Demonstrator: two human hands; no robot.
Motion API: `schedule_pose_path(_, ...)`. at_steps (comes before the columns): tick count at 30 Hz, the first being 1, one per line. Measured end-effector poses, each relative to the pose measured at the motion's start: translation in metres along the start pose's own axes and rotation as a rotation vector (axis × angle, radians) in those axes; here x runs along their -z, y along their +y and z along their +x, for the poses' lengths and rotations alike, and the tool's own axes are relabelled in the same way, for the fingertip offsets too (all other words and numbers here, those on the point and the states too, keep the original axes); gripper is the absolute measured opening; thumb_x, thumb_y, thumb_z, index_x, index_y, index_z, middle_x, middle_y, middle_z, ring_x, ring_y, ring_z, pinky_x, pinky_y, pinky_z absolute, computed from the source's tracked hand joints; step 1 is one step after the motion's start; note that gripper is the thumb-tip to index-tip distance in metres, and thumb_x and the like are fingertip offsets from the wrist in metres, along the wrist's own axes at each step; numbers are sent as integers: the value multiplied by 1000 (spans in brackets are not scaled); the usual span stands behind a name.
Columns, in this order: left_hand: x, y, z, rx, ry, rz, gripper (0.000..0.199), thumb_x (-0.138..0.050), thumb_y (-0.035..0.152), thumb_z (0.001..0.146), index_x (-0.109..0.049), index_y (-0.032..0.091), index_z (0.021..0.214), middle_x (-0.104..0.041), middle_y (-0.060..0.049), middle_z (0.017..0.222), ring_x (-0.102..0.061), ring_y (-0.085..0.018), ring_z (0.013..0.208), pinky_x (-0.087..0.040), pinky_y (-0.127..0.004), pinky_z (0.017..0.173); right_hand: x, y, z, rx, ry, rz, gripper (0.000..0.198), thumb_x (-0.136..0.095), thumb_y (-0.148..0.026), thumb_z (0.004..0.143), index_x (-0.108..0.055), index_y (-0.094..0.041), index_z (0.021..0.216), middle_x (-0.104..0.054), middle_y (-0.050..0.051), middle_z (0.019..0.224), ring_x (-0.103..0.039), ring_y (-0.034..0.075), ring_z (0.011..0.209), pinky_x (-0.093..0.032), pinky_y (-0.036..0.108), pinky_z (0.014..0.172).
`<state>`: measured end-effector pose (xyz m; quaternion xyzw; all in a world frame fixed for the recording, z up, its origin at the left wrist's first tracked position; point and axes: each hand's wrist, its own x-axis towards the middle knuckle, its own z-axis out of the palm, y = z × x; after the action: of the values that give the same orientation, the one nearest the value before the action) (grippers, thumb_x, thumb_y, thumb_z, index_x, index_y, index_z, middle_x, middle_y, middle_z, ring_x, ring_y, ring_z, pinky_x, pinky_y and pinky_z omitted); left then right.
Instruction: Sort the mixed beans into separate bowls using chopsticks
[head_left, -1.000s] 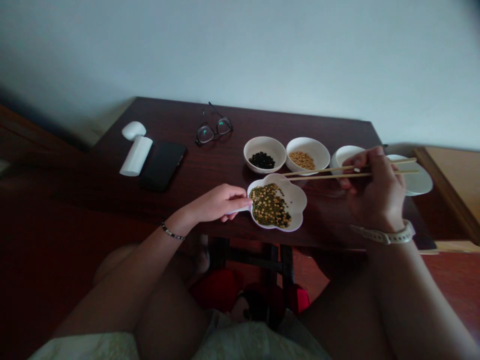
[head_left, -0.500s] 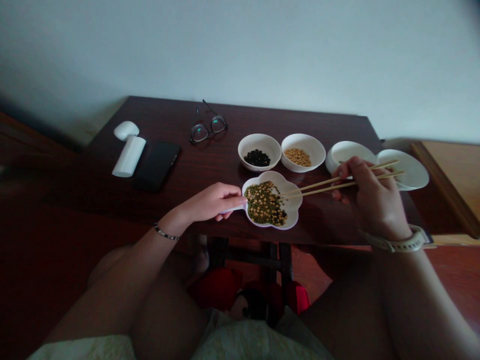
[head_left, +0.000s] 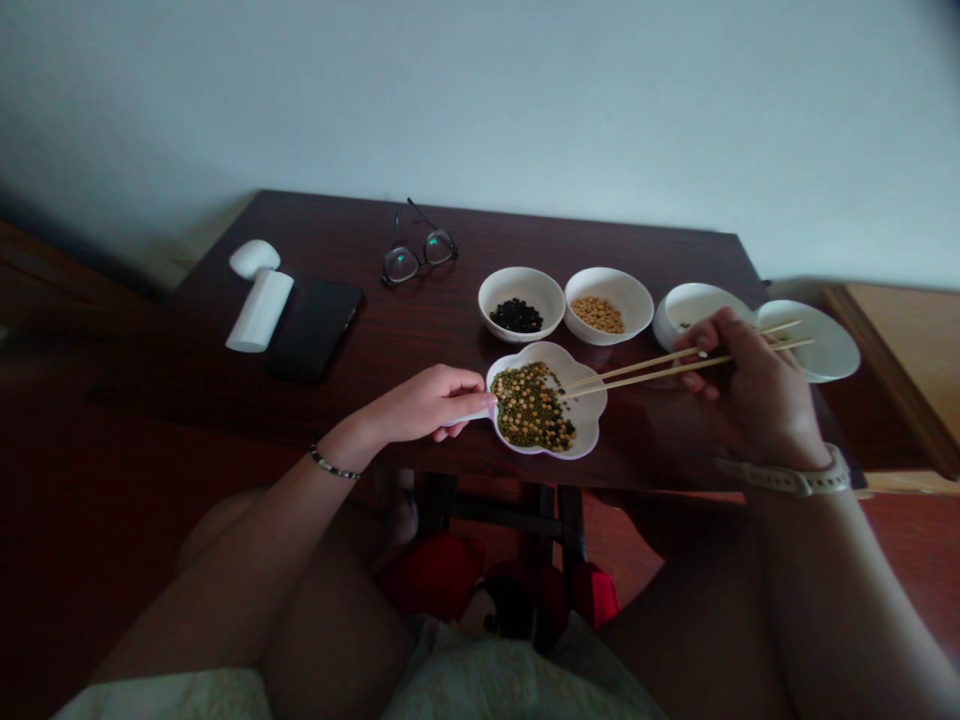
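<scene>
- Behind our flower-shaped dish [head_left: 589,405], the dark table [head_left: 420,340] reaches a pale wall [head_left: 480,110].
- The table's near edge runs just this side of the dish; glasses [head_left: 401,265] lie behind it, leftward.
- Our left hand [head_left: 435,405] is closed round the dish's handle [head_left: 480,415]; our right hand's [head_left: 765,395] bent fingers hold chopsticks [head_left: 645,378], tips at the dish's beans [head_left: 529,405], perhaps pinching one.

A white flower-shaped dish [head_left: 587,422] holds mixed green, yellow and black beans [head_left: 529,408], pale chopsticks [head_left: 637,380] slanting in from the right
</scene>
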<state>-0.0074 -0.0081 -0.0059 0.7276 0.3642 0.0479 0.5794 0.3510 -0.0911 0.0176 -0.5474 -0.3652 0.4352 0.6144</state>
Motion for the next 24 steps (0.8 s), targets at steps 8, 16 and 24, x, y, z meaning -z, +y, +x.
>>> schedule_pose_path(8, -1, 0, 0, 0, -3, -12, 36, -63, 49, 108, -64, 18, 89, -64, 1, 68, -57, -8, 51, -41, -19, 49, 2, 2, 15, -138, -98, 112, 40, -87, -45, 92, -58, -25, 74, -48, -1, 72, -38, 10, 51, -16, 29, 38)
schedule_pose_path(16, -1, -3, 0, -10, -5, -30, 35, -64, 50, 106, -65, 19, 89, -64, 1, 68, -58, -9, 51, -43, -20, 48, -20, 4, 22, -5, 35, 265, 34, -78, -36, 101, -57, -25, 77, -50, 1, 74, -40, 12, 60, -28, 18, 37)
schedule_pose_path(24, 0, -1, 0, -3, -12, -37, 36, -64, 51, 106, -65, 19, 90, -63, 2, 68, -56, -9, 51, -43, -20, 49, -33, 22, 31, 151, 61, 278, 34, -80, -47, 100, -66, -24, 80, -60, 1, 84, -58, 10, 66, -44, 20, 47)
